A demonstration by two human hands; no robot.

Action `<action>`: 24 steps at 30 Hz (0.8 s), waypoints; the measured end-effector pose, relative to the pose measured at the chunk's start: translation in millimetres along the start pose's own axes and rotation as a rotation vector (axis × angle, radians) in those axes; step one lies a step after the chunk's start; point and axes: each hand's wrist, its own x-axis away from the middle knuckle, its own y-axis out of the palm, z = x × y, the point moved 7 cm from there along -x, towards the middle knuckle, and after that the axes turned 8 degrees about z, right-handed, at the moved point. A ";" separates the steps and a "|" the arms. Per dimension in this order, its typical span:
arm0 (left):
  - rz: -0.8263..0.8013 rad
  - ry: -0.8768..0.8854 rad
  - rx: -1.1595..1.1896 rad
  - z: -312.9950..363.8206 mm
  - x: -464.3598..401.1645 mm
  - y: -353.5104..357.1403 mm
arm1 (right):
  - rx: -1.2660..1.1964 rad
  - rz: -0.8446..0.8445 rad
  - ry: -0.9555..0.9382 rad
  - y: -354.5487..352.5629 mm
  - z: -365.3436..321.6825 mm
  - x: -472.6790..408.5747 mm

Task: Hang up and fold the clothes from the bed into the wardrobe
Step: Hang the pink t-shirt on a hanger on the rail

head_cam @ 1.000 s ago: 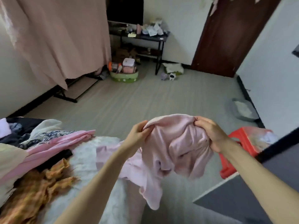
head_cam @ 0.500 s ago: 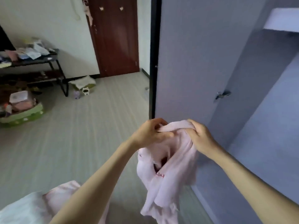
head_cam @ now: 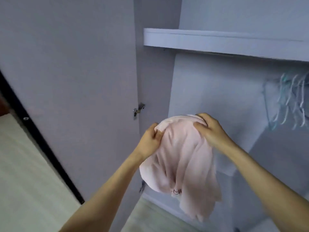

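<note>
Inside a pale grey wardrobe with its door swung open to the left, a person holds a pink garment up in front of the hanging space. The garment is bunched at its top edge and droops loose below, unfolded and on no hanger, clear of the wardrobe floor. The left hand pinches the fabric's upper left edge, fingers curled round it; the right hand clamps over the upper right, thumb and fingers closed on the cloth. The two hands sit close together at the garment's top. Above them runs a white shelf; to the right, well apart from the hands, a cluster of pale teal and white hangers hangs, blurred, apparently bare. By this evidence, the job stands early: one item has reached the wardrobe but is neither hung nor folded, no clothing is visibly stored, and the bed lies out of frame.
</note>
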 end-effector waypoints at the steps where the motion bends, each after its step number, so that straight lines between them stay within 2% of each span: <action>1: -0.040 0.054 0.006 15.3 -10.9 14.5 | 0.031 -0.029 -0.002 -6.7 4.5 -0.4; 3: -0.110 0.139 0.016 40.5 -20.7 40.2 | 0.016 -0.122 0.012 -3.2 9.0 8.4; 4: -0.163 0.176 0.013 50.8 -23.6 54.8 | 0.024 -0.100 0.003 -5.3 11.2 12.4; 7: -0.316 0.280 -0.001 67.5 -25.6 91.8 | 0.086 0.219 -0.033 -41.0 20.6 16.7; 9: -0.383 0.310 0.047 72.1 -26.5 102.6 | 0.118 0.320 -0.037 -58.8 24.3 18.5; 11: -0.483 0.285 0.063 68.4 -30.5 117.1 | 0.184 0.358 -0.060 -73.3 28.5 16.5; 14: -0.599 0.196 -0.100 36.2 -36.4 125.6 | 0.223 0.496 -0.073 -102.3 38.1 8.4; 17: -0.565 0.122 -0.276 -1.9 -52.7 113.5 | 0.169 0.631 0.000 -133.4 66.5 -0.3; 19: -0.504 0.117 -0.382 -10.5 -66.3 109.4 | 0.159 0.617 0.100 -143.6 97.7 -7.2; 21: -0.450 0.130 -0.478 -6.5 -77.7 110.6 | 0.202 0.512 0.186 -142.1 128.0 -13.0; 24: -0.426 0.095 -0.348 14.0 -91.9 130.8 | 0.357 0.296 0.277 -147.0 165.7 -27.3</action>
